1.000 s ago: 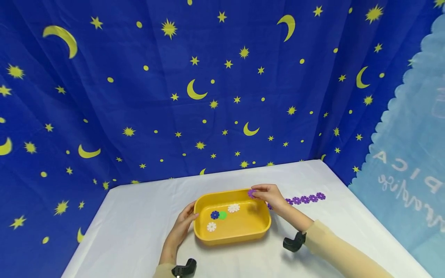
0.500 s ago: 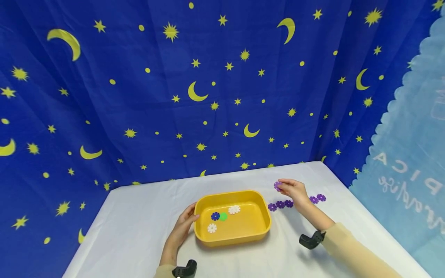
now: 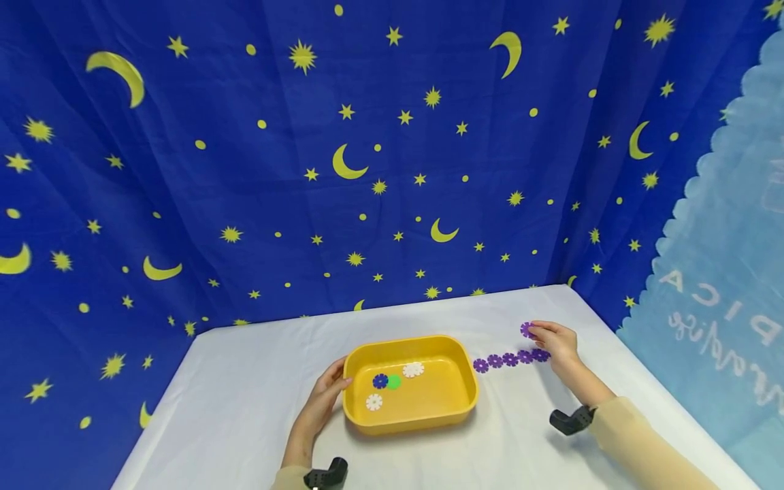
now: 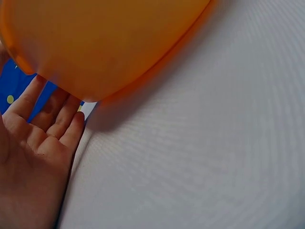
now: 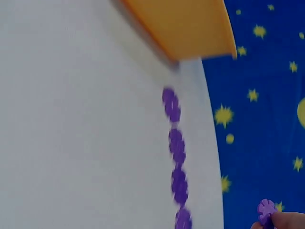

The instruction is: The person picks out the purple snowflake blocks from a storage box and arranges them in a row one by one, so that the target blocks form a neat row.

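My right hand pinches a purple notched flower-shaped disc between thumb and fingertips, above the far end of a row of purple discs. The right wrist view shows the held disc at the lower right. That row lies on the white cloth, and my hand hides its right end. At the left end of a yellow plastic tub, my left hand holds the wall, thumb at the rim and fingers along the outside. Inside the tub lie a dark blue disc, a green disc and white discs.
A white cloth covers the table. Behind it hangs a blue curtain with yellow moons and stars. A light blue scalloped cloth with white lettering hangs at the right.
My right hand has carried the purple disc from over the tub's far right corner rightward along the row. My left hand stays at the tub.
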Tool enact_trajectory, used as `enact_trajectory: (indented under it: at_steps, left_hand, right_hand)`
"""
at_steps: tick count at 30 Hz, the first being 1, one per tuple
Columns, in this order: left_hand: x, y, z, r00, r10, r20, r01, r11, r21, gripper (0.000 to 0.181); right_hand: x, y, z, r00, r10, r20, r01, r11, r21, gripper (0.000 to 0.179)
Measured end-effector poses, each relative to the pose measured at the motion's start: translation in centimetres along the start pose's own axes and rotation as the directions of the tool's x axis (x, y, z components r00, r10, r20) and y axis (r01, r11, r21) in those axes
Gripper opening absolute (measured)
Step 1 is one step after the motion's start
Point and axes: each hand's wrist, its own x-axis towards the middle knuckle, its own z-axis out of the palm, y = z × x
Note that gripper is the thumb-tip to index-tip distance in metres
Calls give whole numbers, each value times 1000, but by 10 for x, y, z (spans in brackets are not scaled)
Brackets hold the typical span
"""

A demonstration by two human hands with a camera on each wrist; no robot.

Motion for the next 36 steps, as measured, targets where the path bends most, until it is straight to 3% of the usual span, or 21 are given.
enact_trajectory:
  at_steps: [7,12,18,26,31,36]
  left_hand:
    - [-1,1,1,1000,0,1,0,1000,11,58]
    - [0,1,0,1000,0,-2,0,1000,25,58]
    - [0,1,-1,1000,-7,3,7,1000,30,59]
    - [1,1,-1,1000,-1,1,1,1000,12,58]
    - [-1,1,0,1000,-2,-2,2,1000,5,58]
    - [-2,2,0,1000,4,-6,-4,1000,15,57]
  right_hand:
    - [14,8,-24,996,44,-73,-43,999,10,10]
    - [22,13,-40,993,48,-110,-40,996,80,27]
    - [31,21,-55,972,98,-215,-70,988,136,30]
    - [40,26,-71,924,167,-345,-153,986,68,38]
    - [40,32,-79,924,158,-349,-162,987,19,36]
    - [40,37,-82,923,69,-378,-136,979,-154,13]
